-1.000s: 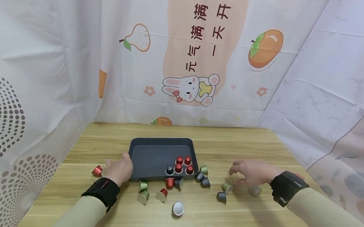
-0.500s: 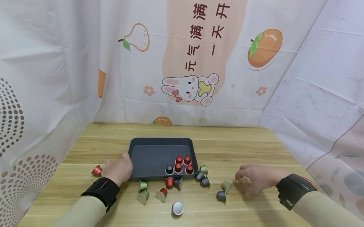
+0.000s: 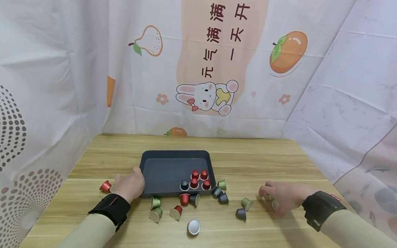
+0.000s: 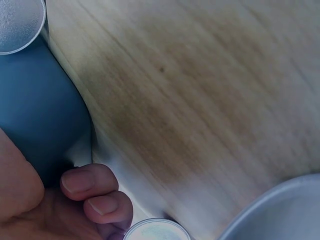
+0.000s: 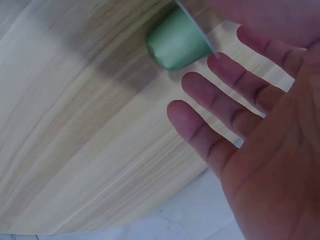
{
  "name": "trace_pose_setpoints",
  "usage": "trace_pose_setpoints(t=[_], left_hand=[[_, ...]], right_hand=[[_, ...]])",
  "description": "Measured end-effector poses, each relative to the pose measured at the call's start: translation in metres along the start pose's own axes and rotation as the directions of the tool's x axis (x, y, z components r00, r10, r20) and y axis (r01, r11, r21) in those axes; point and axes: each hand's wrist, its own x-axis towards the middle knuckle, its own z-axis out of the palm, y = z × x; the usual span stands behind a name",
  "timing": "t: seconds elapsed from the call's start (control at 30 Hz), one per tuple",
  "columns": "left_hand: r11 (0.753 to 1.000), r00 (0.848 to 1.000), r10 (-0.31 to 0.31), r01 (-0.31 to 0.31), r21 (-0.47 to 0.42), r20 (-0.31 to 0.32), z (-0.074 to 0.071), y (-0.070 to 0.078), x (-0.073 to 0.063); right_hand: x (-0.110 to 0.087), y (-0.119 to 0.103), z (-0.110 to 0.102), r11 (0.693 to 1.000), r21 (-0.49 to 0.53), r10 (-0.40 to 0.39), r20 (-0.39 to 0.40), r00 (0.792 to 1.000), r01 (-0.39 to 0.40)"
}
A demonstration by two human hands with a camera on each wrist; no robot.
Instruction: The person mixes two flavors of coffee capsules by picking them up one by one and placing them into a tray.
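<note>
My left hand (image 3: 129, 184) is at the left edge of the dark tray (image 3: 170, 170), gripping its rim. In the left wrist view, its curled fingers (image 4: 102, 192) lie beside the blue-grey tray wall (image 4: 45, 105), partly hidden. My right hand (image 3: 284, 196) reaches low over the table's right side, by a green coffee capsule (image 3: 275, 205) that it partly covers. In the right wrist view, this green capsule (image 5: 177, 42) lies on its side near the spread fingertips (image 5: 185, 112), not gripped. Several red capsules (image 3: 194, 183) and a dark capsule (image 3: 184, 185) stand in the tray's front right.
Loose capsules lie before the tray: green ones (image 3: 156, 215), a red one (image 3: 184, 199) and a silver-lidded one (image 3: 193, 227). Right of it lie dark capsules (image 3: 241, 214) and another green capsule (image 3: 246, 203). A red capsule (image 3: 105, 186) lies left of my left hand.
My right hand has moved right and slightly toward me, from above the table to over the rightmost green capsule. My left hand and the tray stay put.
</note>
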Motion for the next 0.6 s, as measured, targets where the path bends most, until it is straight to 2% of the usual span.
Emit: trace_pose_setpoints(t=[0.17,0.6], left_hand=[[1.0,1.0,0.009,-0.009,0.008,0.005,-0.001,0.0,-0.001],[0.998,0.999,0.033,-0.033,0.058,0.001,0.0,0.0,-0.001]], right_hand=[[0.002,0.005,0.004,0.999,-0.03,-0.014,-0.021,1.0,0.013],[0.008,0.014,0.014,0.99,-0.05,-0.138,-0.093,0.986,0.134]])
